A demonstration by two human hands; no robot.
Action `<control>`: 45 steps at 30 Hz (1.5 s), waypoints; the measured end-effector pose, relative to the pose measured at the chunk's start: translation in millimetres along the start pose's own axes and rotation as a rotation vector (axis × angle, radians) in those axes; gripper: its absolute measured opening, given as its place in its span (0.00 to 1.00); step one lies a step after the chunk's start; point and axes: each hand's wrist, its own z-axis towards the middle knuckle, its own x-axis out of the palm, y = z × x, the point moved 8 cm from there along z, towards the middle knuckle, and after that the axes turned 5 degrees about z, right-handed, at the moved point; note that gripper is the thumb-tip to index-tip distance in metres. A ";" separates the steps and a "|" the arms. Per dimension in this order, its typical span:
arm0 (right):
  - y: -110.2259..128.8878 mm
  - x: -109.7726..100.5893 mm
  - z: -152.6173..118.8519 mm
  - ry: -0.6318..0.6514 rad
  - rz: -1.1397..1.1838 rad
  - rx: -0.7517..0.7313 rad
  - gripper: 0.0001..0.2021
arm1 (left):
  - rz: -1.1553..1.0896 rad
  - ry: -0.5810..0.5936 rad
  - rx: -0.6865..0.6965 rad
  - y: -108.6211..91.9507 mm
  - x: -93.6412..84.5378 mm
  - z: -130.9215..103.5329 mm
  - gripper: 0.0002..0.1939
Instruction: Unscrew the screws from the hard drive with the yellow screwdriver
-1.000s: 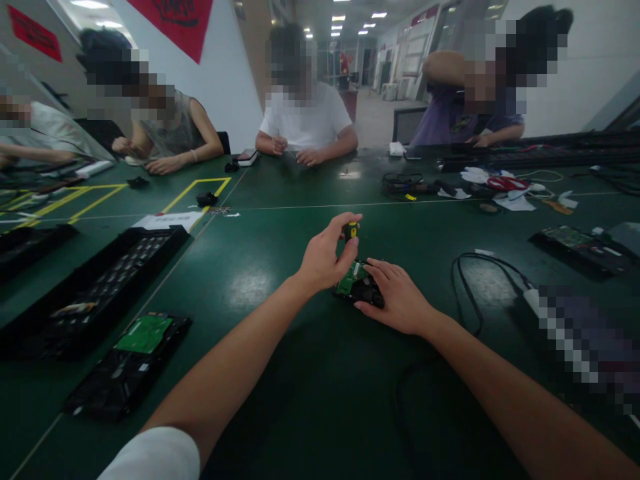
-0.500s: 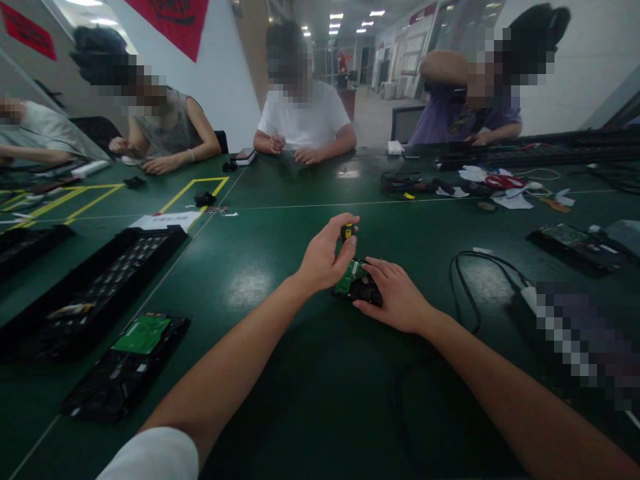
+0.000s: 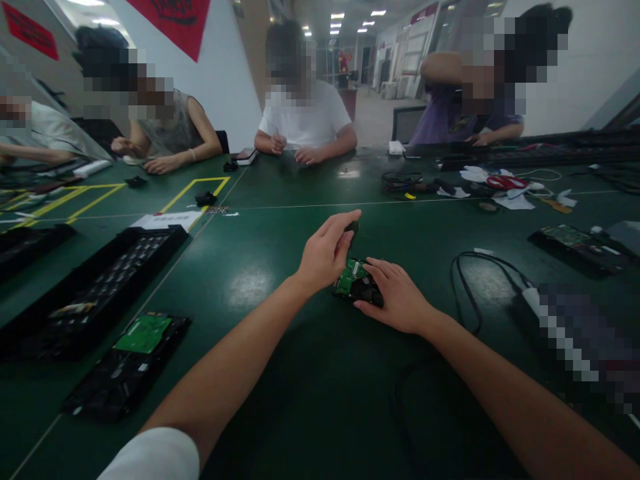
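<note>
A small black device with a green circuit board (image 3: 356, 283) lies flat on the green table (image 3: 280, 413) near the middle. My right hand (image 3: 400, 293) grips its right side, thumb at the near edge and fingers over the top. Just above the device's far left part, my left hand (image 3: 326, 250) is closed round a small dark object (image 3: 353, 228) held between thumb and fingers. Most of that object is hidden by the fingers.
At the left lie a long black tray (image 3: 95, 293) and another black unit with a green board (image 3: 143, 333). On the right are a black cable (image 3: 453, 273), a pixelated flat object (image 3: 590, 340) and a circuit-board unit (image 3: 575, 243). People sit across the table.
The small object in my left hand has turned, so its yellow mark no longer shows. My right hand and the device have stayed in place.
</note>
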 end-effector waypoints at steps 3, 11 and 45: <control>0.1 -0.2 0.1 0.002 0.004 0.000 0.39 | -0.003 0.012 -0.039 6.8 2.0 -1.8 0.21; 0.8 -1.0 0.1 -0.001 0.012 -0.004 0.39 | -0.039 0.019 -0.099 8.0 1.5 -2.8 0.20; -0.3 0.6 -0.3 0.003 -0.002 -0.006 0.40 | -0.067 -0.046 -0.048 4.6 -2.3 -1.3 0.20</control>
